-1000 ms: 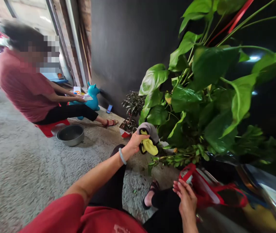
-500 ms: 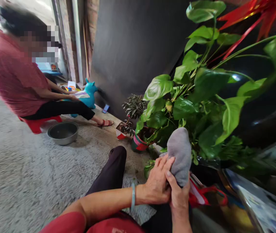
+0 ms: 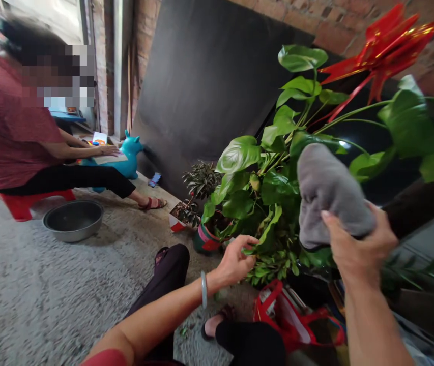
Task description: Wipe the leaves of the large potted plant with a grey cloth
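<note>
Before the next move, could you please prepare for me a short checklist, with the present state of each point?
1. Gray cloth secured: ok, it is in the right hand, thumb on the near side.
2. Left hand at the plant: ok, its fingertips are at the edge of a leaf.
3. Leaf firmly gripped: cannot tell, the contact is too small to judge.
4. Cloth touching the leaves behind it: cannot tell, they only overlap in this view.
5. Other person's hand out of the way: ok, it is well apart.
6. Basin away from both hands: ok, on the floor near the red stool.
</note>
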A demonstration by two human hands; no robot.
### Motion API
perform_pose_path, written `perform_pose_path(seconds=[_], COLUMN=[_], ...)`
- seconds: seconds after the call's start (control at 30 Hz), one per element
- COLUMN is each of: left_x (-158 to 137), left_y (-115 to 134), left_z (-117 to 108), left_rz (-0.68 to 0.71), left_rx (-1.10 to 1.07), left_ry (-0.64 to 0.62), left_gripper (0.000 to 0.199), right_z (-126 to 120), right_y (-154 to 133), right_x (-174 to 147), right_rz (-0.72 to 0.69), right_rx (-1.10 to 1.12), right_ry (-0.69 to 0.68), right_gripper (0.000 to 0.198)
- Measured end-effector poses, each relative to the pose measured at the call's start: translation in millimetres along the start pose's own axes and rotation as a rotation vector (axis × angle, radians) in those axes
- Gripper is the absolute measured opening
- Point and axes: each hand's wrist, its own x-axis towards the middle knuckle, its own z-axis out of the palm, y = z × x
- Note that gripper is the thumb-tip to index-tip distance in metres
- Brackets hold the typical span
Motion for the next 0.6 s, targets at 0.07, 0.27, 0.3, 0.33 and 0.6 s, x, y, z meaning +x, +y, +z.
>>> perform_pose_path(seconds=[0.07, 0.27, 0.3, 0.33, 0.6], left_x=[13, 20, 20, 22, 75], left_y=[-27, -92, -97, -100, -104], left_z=[-8, -44, -47, -48, -59], left_rz=[-0.136, -0.469, -0.527, -0.561, -0.544], left_rx=[-0.007, -0.180, -0.203, -0.226, -0.514], left_ry=[0.060, 0.275, 0.306, 0.320, 0.449], left_gripper=[0.046, 0.023, 0.023, 0.025, 0.065], right_z=[1, -38, -40, -39, 24], right_y=[-3, -13, -15, -16, -1], right_x=[3, 5, 15, 24, -6], right_rz=[-0.051, -0.099, -0.126, -0.156, -0.081], right_rx=[-0.016, -0.022, -0.046, -0.072, -0.140], right_ry=[-0.219, -0.285, -0.160, -0.049, -0.545], right_gripper=[0.061, 0.048, 0.053, 0.059, 0.052])
